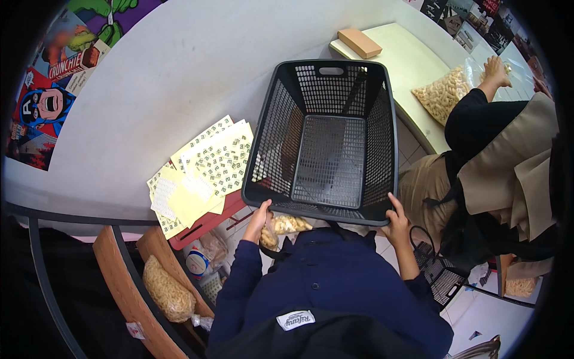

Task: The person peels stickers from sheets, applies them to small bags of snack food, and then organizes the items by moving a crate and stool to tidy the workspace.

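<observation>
A large black plastic basket (330,212) with mesh walls is in front of my body, tilted so that its inside faces me; only its bare grid bottom shows within. My left hand (257,222) grips the near left corner of the rim. Close beside that hand are clear bags of pale, puffy snacks (286,225); whether my fingers hold one too I cannot tell. At the near right corner, my right hand (397,224) is closed on the basket, fingertips up against the wall.
Yellow printed sheets (206,167) lie on a red surface at left. Below, a wooden shelf (122,287) holds a big snack bag (164,290). At right, a co-worker (502,155) reaches over a pale table (399,60) bearing a snack bag (442,94) and a brown box (359,43).
</observation>
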The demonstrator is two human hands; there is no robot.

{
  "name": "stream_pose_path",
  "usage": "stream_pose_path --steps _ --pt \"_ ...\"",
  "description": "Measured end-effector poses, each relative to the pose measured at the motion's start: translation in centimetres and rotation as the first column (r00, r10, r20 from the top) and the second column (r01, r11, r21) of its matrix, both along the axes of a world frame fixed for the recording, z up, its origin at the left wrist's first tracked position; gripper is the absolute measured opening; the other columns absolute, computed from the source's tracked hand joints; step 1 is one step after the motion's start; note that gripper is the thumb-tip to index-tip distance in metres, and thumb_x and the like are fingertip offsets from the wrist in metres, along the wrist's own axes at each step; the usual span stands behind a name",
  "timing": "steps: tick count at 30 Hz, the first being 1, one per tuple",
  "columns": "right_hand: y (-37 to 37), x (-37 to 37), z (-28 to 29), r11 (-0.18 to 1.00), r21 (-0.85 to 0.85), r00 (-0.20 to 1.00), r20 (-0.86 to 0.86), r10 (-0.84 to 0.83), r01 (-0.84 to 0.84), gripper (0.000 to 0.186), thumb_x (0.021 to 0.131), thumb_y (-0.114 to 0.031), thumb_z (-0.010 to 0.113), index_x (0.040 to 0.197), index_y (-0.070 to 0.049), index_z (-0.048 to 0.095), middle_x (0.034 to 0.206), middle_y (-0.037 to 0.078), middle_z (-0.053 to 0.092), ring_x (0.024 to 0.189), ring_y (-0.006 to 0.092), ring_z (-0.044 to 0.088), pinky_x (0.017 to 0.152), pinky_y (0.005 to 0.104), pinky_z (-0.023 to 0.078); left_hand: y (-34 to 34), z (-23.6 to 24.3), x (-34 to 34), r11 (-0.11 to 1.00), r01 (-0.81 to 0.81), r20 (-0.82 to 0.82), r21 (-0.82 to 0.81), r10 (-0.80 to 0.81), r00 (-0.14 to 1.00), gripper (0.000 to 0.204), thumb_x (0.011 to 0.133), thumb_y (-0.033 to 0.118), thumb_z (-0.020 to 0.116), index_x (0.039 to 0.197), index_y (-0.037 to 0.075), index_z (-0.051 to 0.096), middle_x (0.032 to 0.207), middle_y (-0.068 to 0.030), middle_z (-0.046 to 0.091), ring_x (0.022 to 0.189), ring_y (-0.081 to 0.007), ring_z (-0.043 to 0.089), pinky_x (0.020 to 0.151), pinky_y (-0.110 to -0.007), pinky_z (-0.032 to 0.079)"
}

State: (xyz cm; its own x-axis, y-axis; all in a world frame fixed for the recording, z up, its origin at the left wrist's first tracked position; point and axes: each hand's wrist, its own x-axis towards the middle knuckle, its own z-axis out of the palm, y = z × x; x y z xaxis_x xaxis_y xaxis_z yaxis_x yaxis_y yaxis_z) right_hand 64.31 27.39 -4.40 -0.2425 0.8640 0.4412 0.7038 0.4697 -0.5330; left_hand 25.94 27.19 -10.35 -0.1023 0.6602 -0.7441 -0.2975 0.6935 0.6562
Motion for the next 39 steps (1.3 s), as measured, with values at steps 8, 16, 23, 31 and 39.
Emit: stream_pose_path --steps 8,16,23,31,39 --pt "1.4 -0.1 -2.3 0.944 -0.232 0.92 0.367 -0.139 0.235 0.042 0.054 0.006 0.061 0.093 -0.007 0.05 0.133 0.012 0.023 0.113 0.0322 0.038 0.083 0.0362 0.043 -0.5 -0.9 3.5 0.99 0.133 -0.132 -0.051 -0.139 0.981 0.048 0.078 0.051 0.045 0.06 0.007 0.047 0.051 0.0018 0.039 0.045 -0.0097 0.034 0.043 -0.026 0.027" --pt "6.1 2.0 -6.7 0.809 -0.167 0.659 0.682 -0.318 0.563 0.05 0.069 0.001 0.051 0.116 -0.015 0.043 0.133 0.015 0.022 0.098 0.0299 0.047 0.07 0.035 0.049 -1.6 -2.0 0.8 0.913 0.406 -0.264 -0.037 -0.401 0.877 0.079 0.079 0.058 0.037 0.117 -0.011 0.037 0.119 -0.0245 0.042 0.106 -0.0287 0.044 0.09 -0.03 0.031" --pt "8.2 2.8 -6.4 0.654 -0.555 0.765 0.642 -0.057 0.514 0.103 0.053 0.0 0.067 0.134 -0.025 0.008 0.134 0.026 0.005 0.113 0.0377 0.035 0.085 0.0397 0.042 0.7 -1.4 -0.1 0.882 0.433 -0.725 0.187 -0.173 0.667 0.043 0.079 0.031 0.048 0.107 -0.001 0.049 0.093 -0.0239 0.057 0.091 -0.0342 0.054 0.079 -0.035 0.04" --pt "11.1 2.1 -2.0 0.694 -0.505 0.767 0.633 -0.107 0.513 0.104 0.046 0.006 0.067 0.132 -0.023 0.017 0.137 0.019 0.0 0.126 0.0356 0.013 0.099 0.0428 0.025 -3.1 -1.6 2.7 0.813 0.574 -0.558 0.096 -0.433 0.708 0.044 0.078 0.037 0.052 0.098 -0.001 0.056 0.091 -0.0195 0.06 0.088 -0.03 0.057 0.078 -0.032 0.042" --pt "15.9 1.4 -2.8 0.771 -0.304 0.816 0.362 -0.45 0.56 0.051 0.062 0.005 0.053 0.111 -0.008 0.047 0.127 0.014 0.032 0.113 0.0322 0.037 0.09 0.0393 0.036 1.7 1.7 7.5 0.731 0.671 -0.555 0.127 -0.508 0.659 0.047 0.077 0.043 0.053 0.098 0.001 0.058 0.092 -0.019 0.06 0.088 -0.0304 0.056 0.078 -0.033 0.042"
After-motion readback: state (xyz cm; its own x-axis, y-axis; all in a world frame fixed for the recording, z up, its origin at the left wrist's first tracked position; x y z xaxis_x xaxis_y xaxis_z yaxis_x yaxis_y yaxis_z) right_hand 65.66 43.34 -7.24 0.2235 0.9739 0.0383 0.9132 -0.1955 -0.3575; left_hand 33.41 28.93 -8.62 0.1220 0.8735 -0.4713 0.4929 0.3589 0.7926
